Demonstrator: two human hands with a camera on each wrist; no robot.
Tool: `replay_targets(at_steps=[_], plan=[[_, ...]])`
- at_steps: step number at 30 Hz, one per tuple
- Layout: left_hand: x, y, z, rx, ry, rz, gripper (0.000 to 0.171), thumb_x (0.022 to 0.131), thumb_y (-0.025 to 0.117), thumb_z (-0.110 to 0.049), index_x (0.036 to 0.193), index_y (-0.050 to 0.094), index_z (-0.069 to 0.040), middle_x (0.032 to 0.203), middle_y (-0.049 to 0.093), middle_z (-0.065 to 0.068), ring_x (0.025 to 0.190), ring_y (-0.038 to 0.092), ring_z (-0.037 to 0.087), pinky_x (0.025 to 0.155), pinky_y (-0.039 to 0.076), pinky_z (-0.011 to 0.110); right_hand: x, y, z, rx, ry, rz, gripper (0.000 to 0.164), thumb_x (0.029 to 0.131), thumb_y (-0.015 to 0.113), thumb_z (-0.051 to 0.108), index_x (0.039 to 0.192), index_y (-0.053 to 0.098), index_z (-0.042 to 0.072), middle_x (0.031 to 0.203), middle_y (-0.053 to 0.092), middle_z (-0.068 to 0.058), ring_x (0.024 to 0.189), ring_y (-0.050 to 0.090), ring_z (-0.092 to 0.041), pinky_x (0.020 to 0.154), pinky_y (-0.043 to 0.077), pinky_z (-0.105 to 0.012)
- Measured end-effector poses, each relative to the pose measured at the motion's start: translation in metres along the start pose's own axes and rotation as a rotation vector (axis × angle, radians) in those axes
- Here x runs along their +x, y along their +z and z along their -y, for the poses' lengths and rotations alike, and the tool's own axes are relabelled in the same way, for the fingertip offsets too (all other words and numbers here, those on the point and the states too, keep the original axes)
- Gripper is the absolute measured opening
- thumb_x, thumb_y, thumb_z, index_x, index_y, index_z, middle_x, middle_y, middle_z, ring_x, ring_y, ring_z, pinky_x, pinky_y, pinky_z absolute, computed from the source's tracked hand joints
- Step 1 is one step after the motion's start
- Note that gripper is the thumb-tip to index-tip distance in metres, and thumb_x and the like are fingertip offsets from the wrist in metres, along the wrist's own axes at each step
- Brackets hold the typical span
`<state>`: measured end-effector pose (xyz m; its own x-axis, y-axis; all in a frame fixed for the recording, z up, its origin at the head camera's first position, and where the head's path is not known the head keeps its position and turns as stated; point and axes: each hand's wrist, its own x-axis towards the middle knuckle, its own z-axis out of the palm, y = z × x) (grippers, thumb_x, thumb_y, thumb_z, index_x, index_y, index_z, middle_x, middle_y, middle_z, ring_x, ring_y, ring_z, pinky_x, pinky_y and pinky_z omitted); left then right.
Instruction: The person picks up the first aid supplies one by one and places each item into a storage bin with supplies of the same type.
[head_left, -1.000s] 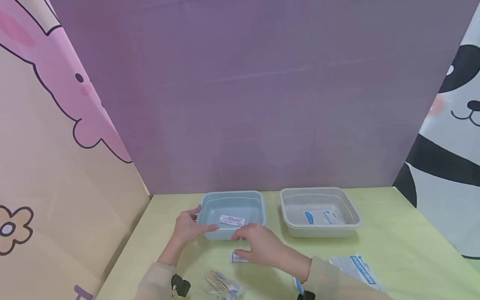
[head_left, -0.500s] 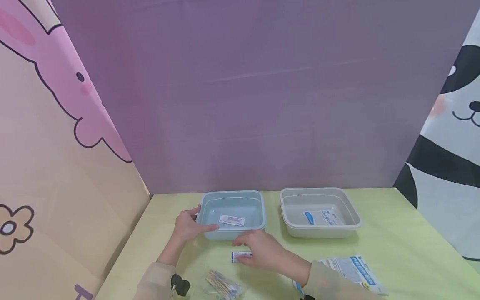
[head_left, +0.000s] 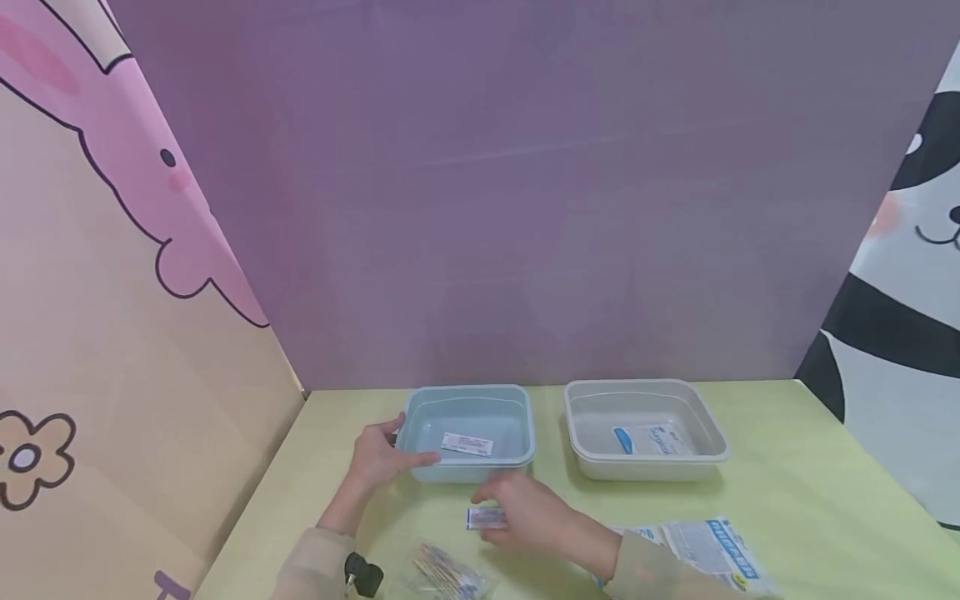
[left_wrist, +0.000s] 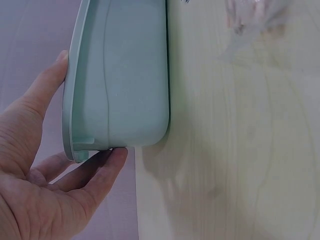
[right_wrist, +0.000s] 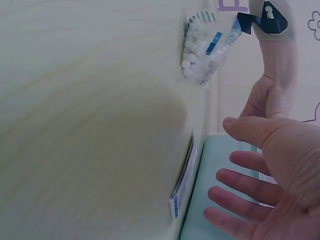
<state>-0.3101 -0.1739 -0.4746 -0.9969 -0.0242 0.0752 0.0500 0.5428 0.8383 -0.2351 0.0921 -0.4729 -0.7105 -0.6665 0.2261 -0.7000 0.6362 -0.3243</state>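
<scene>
My left hand (head_left: 378,454) grips the left end of a light blue plastic basin (head_left: 427,475). In the left wrist view its thumb lies on the rim and its fingers press against the side below. A slim white packet with small print (head_left: 467,443) lies inside the basin. My right hand (head_left: 528,512) hovers just in front of the basin, beside a small flat white-and-blue box (head_left: 483,518) on the table, partly hidden by that hand. In the right wrist view the right fingers (right_wrist: 245,187) are spread and relaxed, apart from the box (right_wrist: 182,182).
A pale grey basin (head_left: 645,469) stands at the back right, with a white-and-blue "Surgical" packet (head_left: 652,439) inside. A clear bag of cotton swabs (head_left: 446,571) lies in front. White-and-blue packets (head_left: 712,550) lie at the front right, partly behind the right sleeve. A purple wall closes the back.
My right hand has come down from the basin's front edge toward the small box on the table. The left hand keeps its grip on the blue basin. The head view has shifted slightly.
</scene>
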Motion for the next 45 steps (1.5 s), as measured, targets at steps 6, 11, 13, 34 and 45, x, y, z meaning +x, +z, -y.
replay_targets(at_steps=[6, 11, 13, 34, 45], plan=[[0.0, 0.002, 0.002, 0.012, -0.003, 0.005, 0.11, 0.066, 0.104, -0.035, 0.153, 0.051, 0.005, 0.117, 0.077, 0.025, 0.094, 0.071, 0.023, 0.07, 0.057, 0.031, -0.001, 0.009, -0.004, -0.003, -0.008, 0.015, 0.037, 0.083, 0.09, 0.022, 0.115, 0.078, 0.007, 0.111, 0.079, -0.004, 0.102, 0.072, -0.017, 0.089, 0.06, -0.031], [-0.001, 0.0, 0.001, 0.017, -0.004, 0.005, 0.11, 0.066, 0.104, -0.035, 0.153, 0.051, 0.006, 0.116, 0.077, 0.025, 0.092, 0.071, 0.023, 0.069, 0.057, 0.032, 0.0, 0.012, -0.004, -0.014, 0.011, 0.029, 0.038, 0.082, 0.09, 0.022, 0.115, 0.077, 0.008, 0.113, 0.079, -0.003, 0.106, 0.072, -0.017, 0.093, 0.06, -0.032], [-0.001, 0.0, 0.001, 0.015, -0.001, 0.004, 0.11, 0.066, 0.104, -0.034, 0.153, 0.051, 0.006, 0.116, 0.077, 0.025, 0.093, 0.072, 0.023, 0.069, 0.058, 0.032, 0.0, 0.012, -0.004, -0.016, 0.01, 0.028, 0.038, 0.081, 0.091, 0.019, 0.114, 0.077, 0.007, 0.112, 0.079, -0.003, 0.104, 0.072, -0.018, 0.092, 0.06, -0.032], [-0.003, 0.0, 0.0, 0.024, -0.003, -0.01, 0.108, 0.068, 0.103, -0.034, 0.154, 0.051, 0.005, 0.121, 0.075, 0.027, 0.1, 0.073, 0.028, 0.074, 0.061, 0.035, 0.0, 0.023, -0.009, -0.029, -0.02, 0.014, 0.023, 0.075, 0.089, 0.002, 0.093, 0.08, 0.01, 0.088, 0.077, 0.005, 0.083, 0.065, -0.004, 0.076, 0.056, -0.021], [-0.001, 0.001, 0.002, 0.021, 0.011, -0.005, 0.109, 0.068, 0.103, -0.034, 0.154, 0.05, 0.005, 0.121, 0.075, 0.027, 0.099, 0.072, 0.026, 0.073, 0.06, 0.034, 0.003, 0.013, -0.009, 0.015, -0.013, 0.006, 0.019, 0.076, 0.081, 0.001, 0.092, 0.082, 0.011, 0.087, 0.078, 0.006, 0.083, 0.066, -0.003, 0.078, 0.058, -0.024]])
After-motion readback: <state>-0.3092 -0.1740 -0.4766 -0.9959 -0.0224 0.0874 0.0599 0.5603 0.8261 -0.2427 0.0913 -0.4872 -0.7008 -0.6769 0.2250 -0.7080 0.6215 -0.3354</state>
